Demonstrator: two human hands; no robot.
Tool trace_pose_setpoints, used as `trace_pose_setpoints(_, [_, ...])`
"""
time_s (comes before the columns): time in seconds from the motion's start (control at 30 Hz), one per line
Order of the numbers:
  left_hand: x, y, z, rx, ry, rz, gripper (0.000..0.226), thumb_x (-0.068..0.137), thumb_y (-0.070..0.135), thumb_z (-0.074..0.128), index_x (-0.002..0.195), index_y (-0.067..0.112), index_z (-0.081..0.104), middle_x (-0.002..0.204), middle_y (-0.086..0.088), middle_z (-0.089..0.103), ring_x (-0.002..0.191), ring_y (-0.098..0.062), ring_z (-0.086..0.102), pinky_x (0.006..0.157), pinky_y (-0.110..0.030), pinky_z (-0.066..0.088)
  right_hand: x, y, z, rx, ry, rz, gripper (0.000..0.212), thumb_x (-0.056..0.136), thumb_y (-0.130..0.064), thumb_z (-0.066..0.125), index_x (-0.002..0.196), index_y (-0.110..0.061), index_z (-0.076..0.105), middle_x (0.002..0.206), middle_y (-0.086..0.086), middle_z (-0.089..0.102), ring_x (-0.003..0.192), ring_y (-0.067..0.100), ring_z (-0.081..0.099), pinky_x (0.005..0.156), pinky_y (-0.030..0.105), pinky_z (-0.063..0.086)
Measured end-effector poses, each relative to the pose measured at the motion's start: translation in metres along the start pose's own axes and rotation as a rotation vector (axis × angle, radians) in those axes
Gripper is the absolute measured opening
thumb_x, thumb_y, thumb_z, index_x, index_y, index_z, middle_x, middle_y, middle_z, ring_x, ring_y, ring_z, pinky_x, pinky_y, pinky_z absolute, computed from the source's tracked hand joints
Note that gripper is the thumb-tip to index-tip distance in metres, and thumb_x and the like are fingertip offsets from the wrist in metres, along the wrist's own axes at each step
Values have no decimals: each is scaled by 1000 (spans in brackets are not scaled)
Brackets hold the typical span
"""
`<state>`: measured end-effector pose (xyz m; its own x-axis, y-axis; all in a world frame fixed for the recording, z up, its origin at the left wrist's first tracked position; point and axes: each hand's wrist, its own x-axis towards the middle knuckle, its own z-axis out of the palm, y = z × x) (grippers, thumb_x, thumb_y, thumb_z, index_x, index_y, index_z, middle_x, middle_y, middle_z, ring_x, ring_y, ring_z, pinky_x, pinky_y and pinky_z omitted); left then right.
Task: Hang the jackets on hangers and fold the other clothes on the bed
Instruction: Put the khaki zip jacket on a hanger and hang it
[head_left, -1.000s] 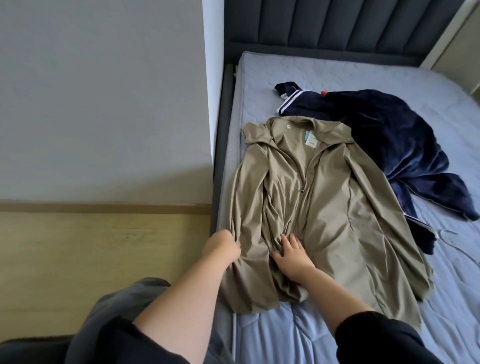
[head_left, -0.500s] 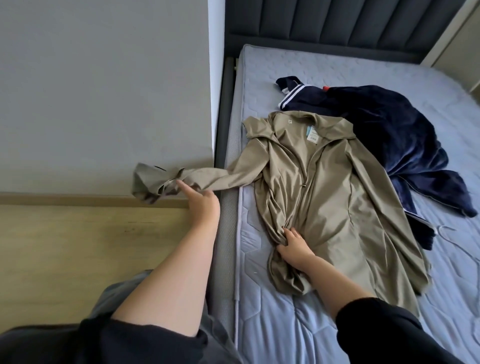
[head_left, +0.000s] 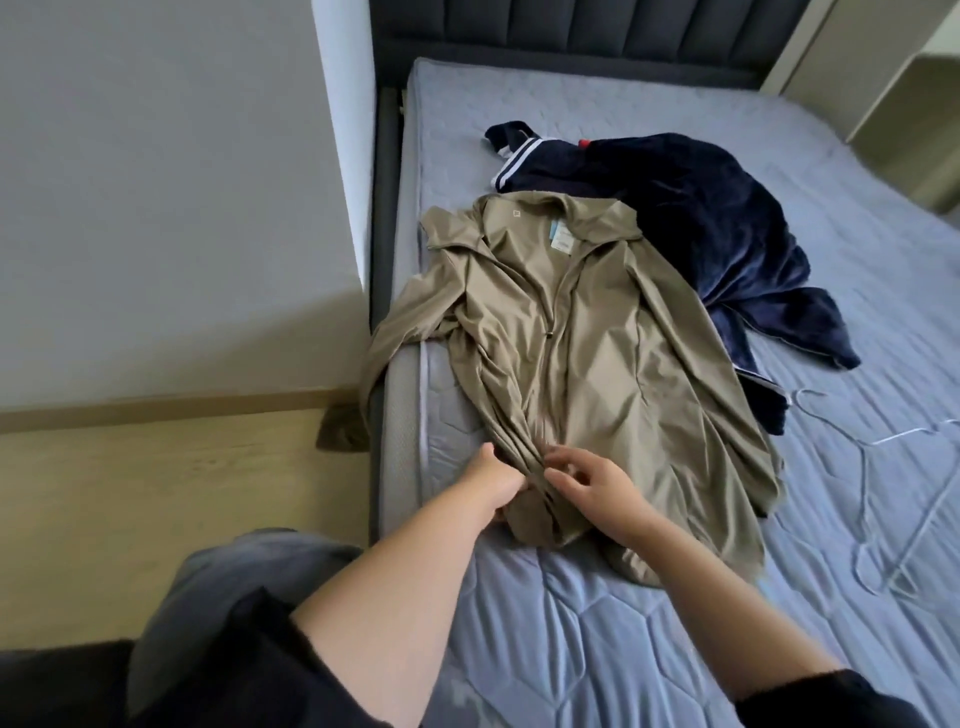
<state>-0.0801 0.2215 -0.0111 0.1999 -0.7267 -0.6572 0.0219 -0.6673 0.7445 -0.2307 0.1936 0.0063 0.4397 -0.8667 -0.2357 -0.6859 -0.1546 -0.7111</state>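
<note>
**Both hands at the near hem of the tan jacket**

Head view. A tan zip-front jacket of thin smooth cloth (head_left: 597, 364) lies front-up and spread out on the blue-grey quilted mattress of the bed (head_left: 649, 634). Its collar points toward the dark padded headboard (head_left: 571, 31) and its hem toward the person. The zip is partly open at the neck, and a pale label shows inside the collar. One sleeve (head_left: 384, 348) of the jacket hangs over the side edge of the bed, with its cuff down by the pale wooden floor (head_left: 156, 493).

The hands meet at the jacket's near hem, where the cloth is gathered into folds. The left hand (head_left: 491, 480) comes in from the jacket's hanging-sleeve side. Its fingers are sunk into the gathered folds and grasp them. The right hand (head_left: 597, 483) is just beside it, resting over the jacket's lower front, with fingers bent and fingertips at the same folds. They are blurred, so I cannot tell whether they pinch the cloth.

Past the jacket's other shoulder, partly overlapped by that side of it, lies a crumpled dark navy velvety garment with a white-striped cuff (head_left: 701, 223). A thin white wire hanger (head_left: 883, 441) lies flat on the mattress beside the jacket, on the side away from the hanging sleeve and apart from both hands. A grey wall (head_left: 156, 208) stands beyond the hanging sleeve.
</note>
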Motion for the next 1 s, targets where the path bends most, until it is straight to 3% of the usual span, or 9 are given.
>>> trace_pose_setpoints(0.13, [-8,22,-6,-594,-30,-169,22,92,2,40,86,10,58,71,-9,63,63,-19,58,44,-18,50,-22,21,-11,-561,-142,-111,110,57,-69,57,151,-28,19,157,2,16,147,21,11,118,35,11])
trace_pose_setpoints(0.23, [-16,39,-31,-950,9,-217,29,92,1,39,72,8,59,56,-3,61,58,-15,57,55,-22,49,-27,45,-15,-770,37,-33,85,71,-31,63,148,-22,27,151,8,29,141,31,27,111,46,27])
trace_pose_setpoints(0.37, [-37,49,-54,-1264,99,-42,32,93,-6,26,80,0,55,72,-12,61,66,-21,60,58,-23,56,-22,45,-37,-351,471,128,19,76,-3,55,91,-9,66,91,8,62,87,32,60,69,34,43])
trace_pose_setpoints(0.43, [-36,48,-57,-1154,125,100,40,89,-14,19,98,-1,56,89,-12,58,79,-21,56,79,-24,52,-13,38,-57,23,521,260,19,80,1,56,86,-9,70,82,8,66,82,25,61,68,28,41])
trace_pose_setpoints(0.53, [-21,41,-60,-357,317,306,56,85,-14,35,130,12,56,119,-12,61,102,-25,57,85,-27,44,-6,29,-87,474,463,317,17,86,-5,64,70,-10,67,73,12,61,75,20,55,63,26,42])
trace_pose_setpoints(0.67, [-22,24,-60,688,558,630,26,79,-3,56,94,10,73,102,-9,65,102,-30,56,79,-33,45,-3,32,-113,0,530,331,18,89,-11,61,72,-6,61,67,9,53,69,22,50,55,30,36])
trace_pose_setpoints(0.77, [-30,27,-52,669,506,677,13,81,2,59,74,2,70,88,-12,60,88,-32,54,67,-30,40,-9,31,-106,-528,713,220,17,81,0,55,94,-3,66,90,17,60,87,36,54,73,39,42])
trace_pose_setpoints(0.83, [-38,39,-46,523,405,588,26,87,6,52,62,7,57,70,-7,54,75,-28,50,54,-29,32,-18,27,-82,-530,728,-61,18,75,-1,58,93,-1,65,85,18,61,81,37,56,71,39,44])
trace_pose_setpoints(1.0, [-53,63,-39,-217,215,273,21,95,12,45,80,12,59,70,-5,53,61,-17,53,35,-19,43,-39,15,-13,-509,334,-343,63,69,-53,57,115,-11,57,108,4,64,102,24,60,89,33,47])
